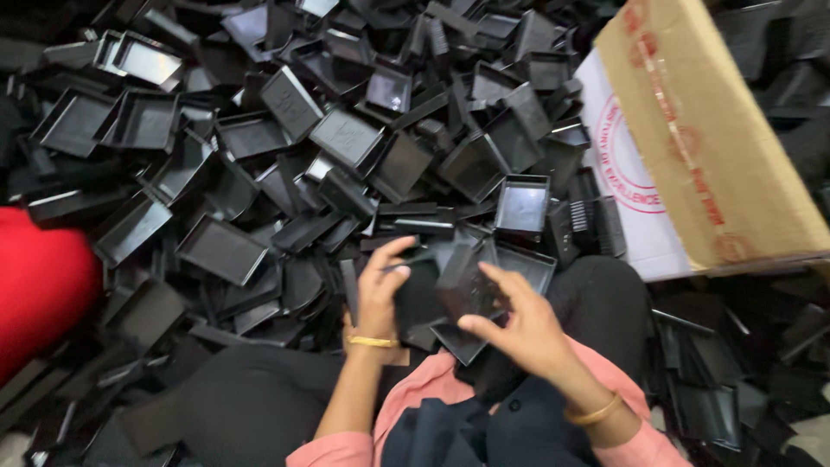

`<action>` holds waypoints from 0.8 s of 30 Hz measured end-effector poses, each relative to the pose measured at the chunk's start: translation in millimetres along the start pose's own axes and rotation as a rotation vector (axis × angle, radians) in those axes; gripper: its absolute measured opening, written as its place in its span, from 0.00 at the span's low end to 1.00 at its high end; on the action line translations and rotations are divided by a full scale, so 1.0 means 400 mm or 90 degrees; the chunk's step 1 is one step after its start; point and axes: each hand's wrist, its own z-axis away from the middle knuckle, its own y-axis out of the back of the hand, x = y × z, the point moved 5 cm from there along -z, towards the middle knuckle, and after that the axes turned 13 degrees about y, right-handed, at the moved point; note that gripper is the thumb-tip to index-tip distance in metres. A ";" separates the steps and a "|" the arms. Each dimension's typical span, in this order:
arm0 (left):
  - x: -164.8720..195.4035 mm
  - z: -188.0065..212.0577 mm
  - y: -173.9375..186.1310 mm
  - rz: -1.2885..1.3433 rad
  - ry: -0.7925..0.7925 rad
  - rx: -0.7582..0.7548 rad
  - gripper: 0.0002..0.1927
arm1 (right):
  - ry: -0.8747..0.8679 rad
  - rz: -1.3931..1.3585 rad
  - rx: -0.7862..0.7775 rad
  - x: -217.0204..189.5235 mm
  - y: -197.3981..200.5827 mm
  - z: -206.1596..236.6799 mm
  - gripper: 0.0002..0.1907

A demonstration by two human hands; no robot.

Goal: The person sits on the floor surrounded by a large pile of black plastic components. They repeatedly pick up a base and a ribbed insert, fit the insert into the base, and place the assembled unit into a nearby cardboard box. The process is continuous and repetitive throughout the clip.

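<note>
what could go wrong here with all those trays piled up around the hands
1. The heap of black trays slopes toward the lap; loose ones might slide onto the hands.
2. The left hand and right hand grip black trays bare, so sharp plastic edges could scratch fingers.
3. The tilted cardboard box leans over the pile and may tip.

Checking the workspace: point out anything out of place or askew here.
The brown cardboard box lies tipped at a slant over the loose heap of black plastic trays, which point every way. The left hand and right hand hold trays.
</note>
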 end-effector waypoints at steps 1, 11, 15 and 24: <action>0.006 0.007 -0.022 0.035 -0.014 -0.047 0.25 | 0.020 -0.012 -0.015 -0.008 -0.037 0.001 0.43; -0.030 -0.025 -0.031 0.274 0.093 -0.026 0.34 | -0.142 -0.148 0.002 0.052 -0.125 -0.035 0.42; -0.054 -0.024 -0.034 0.151 0.081 -0.007 0.35 | -0.125 -0.064 -0.025 0.067 -0.139 -0.047 0.42; -0.074 -0.020 -0.001 0.181 0.068 0.135 0.34 | -0.019 -0.022 -0.077 0.023 -0.172 -0.057 0.40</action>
